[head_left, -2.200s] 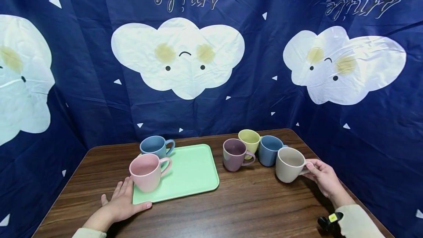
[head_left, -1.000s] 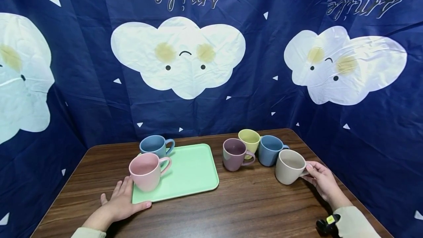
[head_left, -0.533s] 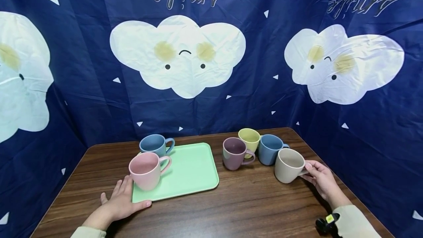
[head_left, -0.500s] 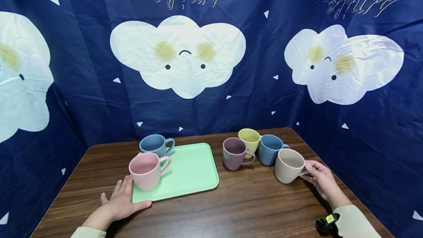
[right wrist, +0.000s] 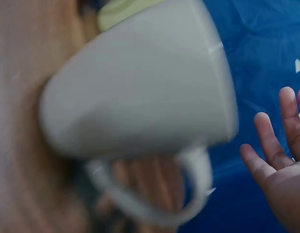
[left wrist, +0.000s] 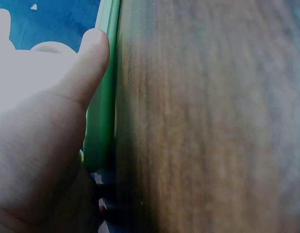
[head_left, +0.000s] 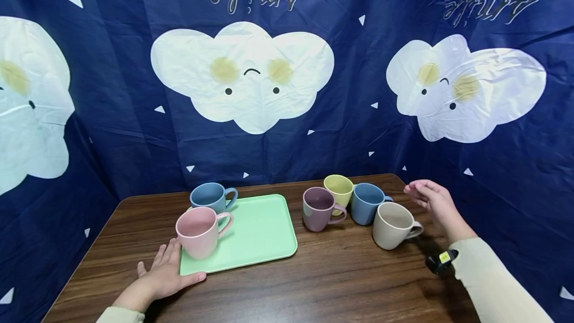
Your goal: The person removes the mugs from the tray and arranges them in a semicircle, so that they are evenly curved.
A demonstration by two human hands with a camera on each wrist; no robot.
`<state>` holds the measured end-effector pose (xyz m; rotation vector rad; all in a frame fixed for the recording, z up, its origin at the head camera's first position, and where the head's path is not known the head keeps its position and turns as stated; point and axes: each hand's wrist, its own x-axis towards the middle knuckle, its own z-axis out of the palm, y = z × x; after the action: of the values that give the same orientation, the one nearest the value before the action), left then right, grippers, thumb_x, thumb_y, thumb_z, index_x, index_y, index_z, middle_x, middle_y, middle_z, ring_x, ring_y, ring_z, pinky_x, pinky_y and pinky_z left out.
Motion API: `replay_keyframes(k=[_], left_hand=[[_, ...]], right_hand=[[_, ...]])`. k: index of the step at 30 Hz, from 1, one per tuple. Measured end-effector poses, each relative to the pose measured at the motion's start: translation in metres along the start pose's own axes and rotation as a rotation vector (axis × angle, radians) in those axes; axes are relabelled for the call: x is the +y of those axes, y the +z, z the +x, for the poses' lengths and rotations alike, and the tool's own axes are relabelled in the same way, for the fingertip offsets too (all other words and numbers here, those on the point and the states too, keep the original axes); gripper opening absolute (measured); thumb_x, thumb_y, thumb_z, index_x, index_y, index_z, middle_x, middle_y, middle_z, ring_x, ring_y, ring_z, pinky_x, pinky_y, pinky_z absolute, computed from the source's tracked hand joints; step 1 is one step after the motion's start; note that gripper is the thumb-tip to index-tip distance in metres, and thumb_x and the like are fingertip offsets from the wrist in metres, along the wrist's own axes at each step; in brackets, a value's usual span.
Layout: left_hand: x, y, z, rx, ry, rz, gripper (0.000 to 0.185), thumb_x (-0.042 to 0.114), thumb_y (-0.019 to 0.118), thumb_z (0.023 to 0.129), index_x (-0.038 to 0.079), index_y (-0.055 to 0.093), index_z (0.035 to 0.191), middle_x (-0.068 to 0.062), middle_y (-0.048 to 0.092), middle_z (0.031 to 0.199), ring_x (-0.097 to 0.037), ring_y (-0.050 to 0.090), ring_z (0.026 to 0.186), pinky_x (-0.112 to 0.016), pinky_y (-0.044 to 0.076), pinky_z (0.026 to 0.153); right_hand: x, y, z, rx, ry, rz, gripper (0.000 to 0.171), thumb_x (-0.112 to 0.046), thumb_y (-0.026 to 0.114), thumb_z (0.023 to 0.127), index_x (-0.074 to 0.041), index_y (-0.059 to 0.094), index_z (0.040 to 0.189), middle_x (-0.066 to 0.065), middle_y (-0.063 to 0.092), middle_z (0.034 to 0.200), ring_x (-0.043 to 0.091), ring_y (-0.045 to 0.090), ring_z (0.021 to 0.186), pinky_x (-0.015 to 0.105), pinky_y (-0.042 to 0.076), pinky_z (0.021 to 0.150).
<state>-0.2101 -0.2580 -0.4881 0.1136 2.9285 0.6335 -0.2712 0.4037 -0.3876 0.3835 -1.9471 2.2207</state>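
- Standing on a dark wooden desk (head_left: 323,278) walled by a navy cloud-print curtain (head_left: 134,88), a green tray (head_left: 260,233) carries a pink mug (head_left: 199,232) and a blue mug (head_left: 211,197).
- Left hand (head_left: 163,275) lies flat, fingers straight, thumb along the tray's near edge.
- Right hand (head_left: 432,202) hovers near the desk's far right corner, fingers loosely spread and holding nothing, just beside the beige mug (head_left: 394,224).
- Only the wrist view shows that mug's handle (right wrist: 154,194) free.
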Motion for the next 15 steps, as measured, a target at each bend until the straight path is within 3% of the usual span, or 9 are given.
replay_keyframes(k=[8, 15], left_hand=[[0.001, -0.001, 0.002, 0.008, -0.002, 0.009, 0.131, 0.075, 0.067, 0.080, -0.015, 0.004, 0.154, -0.043, 0.005, 0.156, -0.064, 0.002, 0.143, -0.089, -0.004, 0.094], [0.002, -0.001, 0.000, 0.013, 0.001, 0.011, 0.131, 0.074, 0.067, 0.080, -0.015, 0.005, 0.154, -0.043, 0.006, 0.156, -0.064, 0.003, 0.142, -0.089, -0.004, 0.095]], right_hand=[[-0.029, 0.039, 0.043, -0.013, -0.057, -0.005, 0.021, -0.005, 0.052, 0.105, -0.007, 0.071, 0.096, 0.001, 0.077, 0.092, 0.011, 0.074, 0.092, 0.023, 0.057, 0.083], [-0.031, 0.084, 0.070, -0.016, -0.030, -0.072, 0.017, -0.010, 0.055, 0.105, -0.007, 0.069, 0.096, -0.002, 0.076, 0.090, 0.011, 0.072, 0.092, 0.027, 0.055, 0.089]])
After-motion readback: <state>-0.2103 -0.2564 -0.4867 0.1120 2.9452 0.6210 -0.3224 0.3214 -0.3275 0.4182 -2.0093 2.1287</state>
